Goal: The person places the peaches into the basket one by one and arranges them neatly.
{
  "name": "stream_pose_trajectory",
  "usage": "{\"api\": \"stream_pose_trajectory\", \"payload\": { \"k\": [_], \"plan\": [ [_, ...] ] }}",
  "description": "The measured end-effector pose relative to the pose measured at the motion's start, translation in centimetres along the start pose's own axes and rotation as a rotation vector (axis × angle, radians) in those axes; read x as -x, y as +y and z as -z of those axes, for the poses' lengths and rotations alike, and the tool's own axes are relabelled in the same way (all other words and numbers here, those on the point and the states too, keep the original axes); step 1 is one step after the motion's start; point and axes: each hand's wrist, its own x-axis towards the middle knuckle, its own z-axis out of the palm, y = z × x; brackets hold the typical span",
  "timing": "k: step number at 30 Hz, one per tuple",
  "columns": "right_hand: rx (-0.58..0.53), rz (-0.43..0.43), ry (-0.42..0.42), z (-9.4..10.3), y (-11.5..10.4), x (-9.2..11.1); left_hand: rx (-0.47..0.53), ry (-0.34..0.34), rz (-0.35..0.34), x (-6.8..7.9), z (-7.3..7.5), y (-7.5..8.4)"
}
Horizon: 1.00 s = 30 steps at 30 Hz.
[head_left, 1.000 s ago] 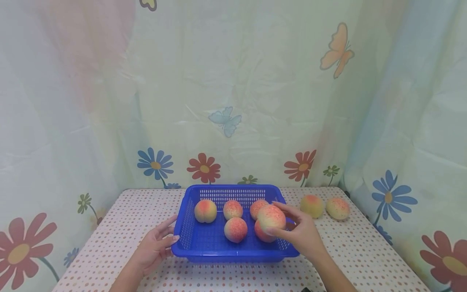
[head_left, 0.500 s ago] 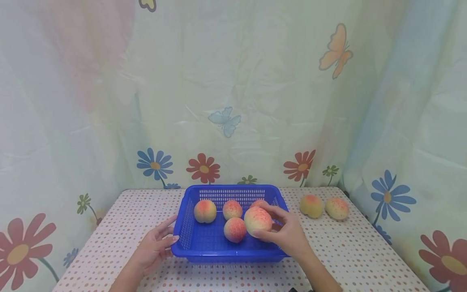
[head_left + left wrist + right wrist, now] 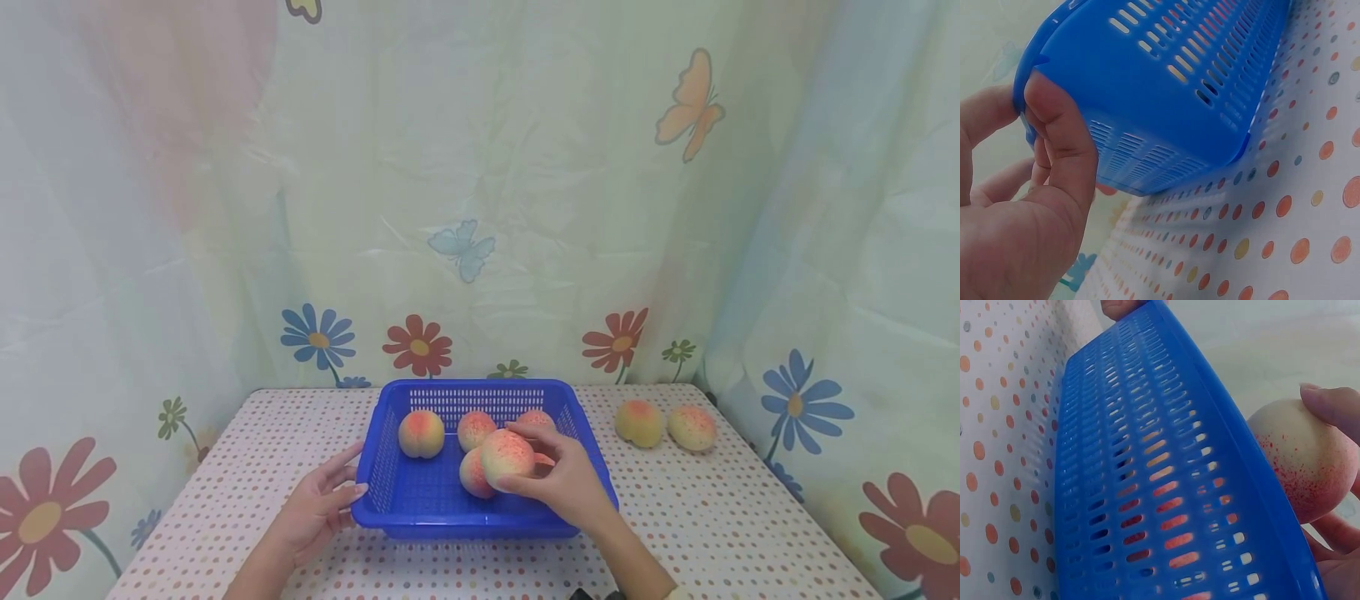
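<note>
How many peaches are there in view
8: one peach in the right hand; inside the blue basket, one left, two at the back, one front middle, one mostly hidden by that hand; two on the table at right. More might be hidden.

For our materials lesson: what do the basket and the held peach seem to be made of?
Basket: probably moulded plastic, slightly glossy; even blue colour, regular slots, some edge highlights. Peach: matte, possibly painted foam; the red speckles look sprayed on, but the core is hidden.

texts: none legible | labels, brands: none legible | numbers, signs: none legible
</note>
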Motion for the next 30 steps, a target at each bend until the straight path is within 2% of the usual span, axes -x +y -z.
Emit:
{"api": "stream_pose_trajectory", "payload": {
  "k": [10,15,20,23,27,30],
  "plan": [
    [0.033,0.030,-0.049,-1.2,-0.1,-0.9,0.007,-0.014,0.009,0.0,-0.1,0.0],
    [-0.006,0.058,-0.107,-1.6,0.0,-1.4,0.001,-0.013,0.009,0.0,-0.2,0.0],
    [-0.014,0.065,-0.130,-2.1,-0.3,-1.8,-0.010,0.002,0.009,-0.1,-0.1,0.0],
    [0.049,0.047,-0.126,-2.3,-0.7,-2.0,-0.019,0.007,0.007,-0.1,-0.1,0.0],
    [0.186,0.022,-0.113,-2.6,-1.3,-2.2,-0.029,0.012,0.004,0.0,0.0,0.0],
    [0.222,0.024,-0.127,-3.0,-1.5,-2.7,-0.027,0.018,0.006,0.0,0.0,0.0]
  ]
}}
